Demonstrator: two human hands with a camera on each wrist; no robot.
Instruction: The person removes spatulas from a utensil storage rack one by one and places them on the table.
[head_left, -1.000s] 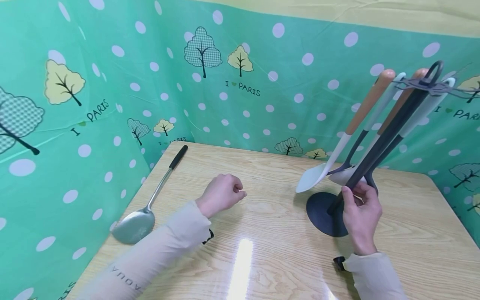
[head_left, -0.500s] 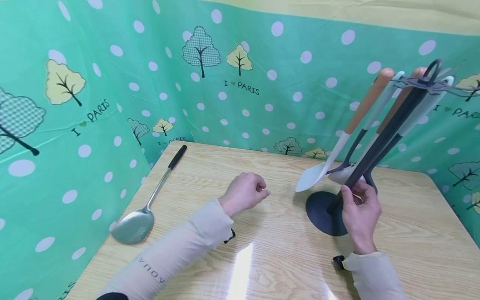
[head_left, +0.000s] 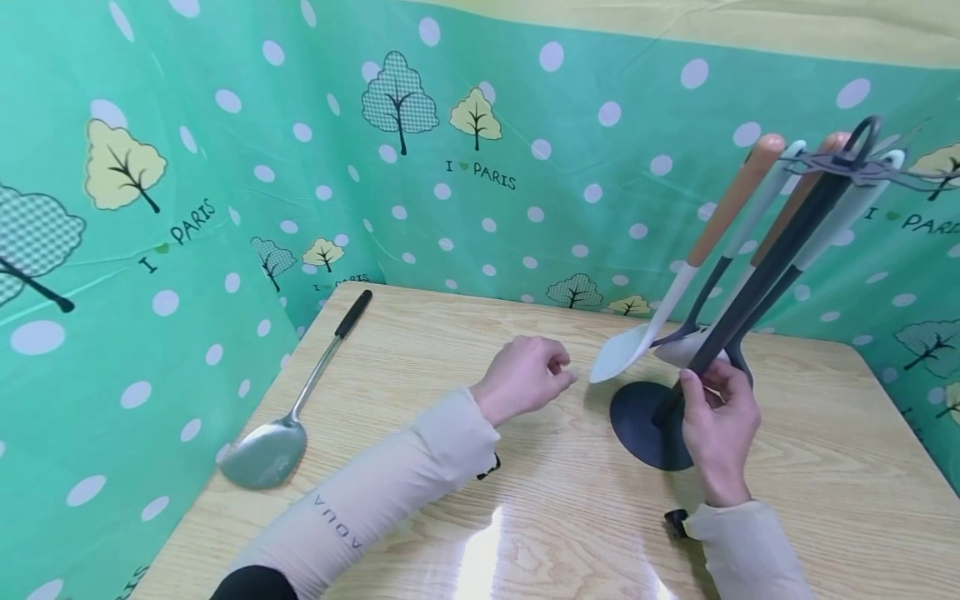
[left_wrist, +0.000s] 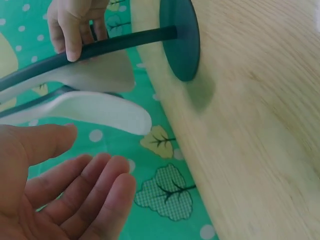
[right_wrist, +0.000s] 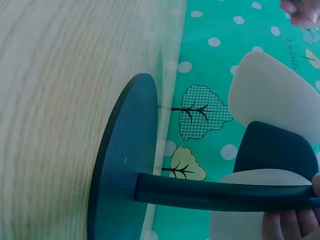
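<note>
My right hand (head_left: pixel 722 433) grips the black pole of the utensil stand (head_left: pixel 731 329) low down, thumb on the near side; in the right wrist view its fingers (right_wrist: pixel 287 225) show at the pole. Several utensils hang from the stand's top ring. Foremost is a white turner (head_left: pixel 622 352) with a wood-coloured handle; dark-headed utensils and another white-headed one hang behind, partly hidden. My left hand (head_left: pixel 521 382) hovers left of the turner's head, apart from it. In the left wrist view, this hand (left_wrist: pixel 75 185) has loosely bent fingers and holds nothing.
A steel wok spatula (head_left: pixel 270 450) with a black handle lies along the left of the wooden table (head_left: pixel 420 333). The stand's round black base (head_left: pixel 637 425) rests on the tabletop. A green patterned cloth (head_left: pixel 510 233) hangs behind and at the left.
My left hand has moved right across the table, towards the hanging white turner. My right hand has kept its grip on the pole, and the stand has stayed in place.
</note>
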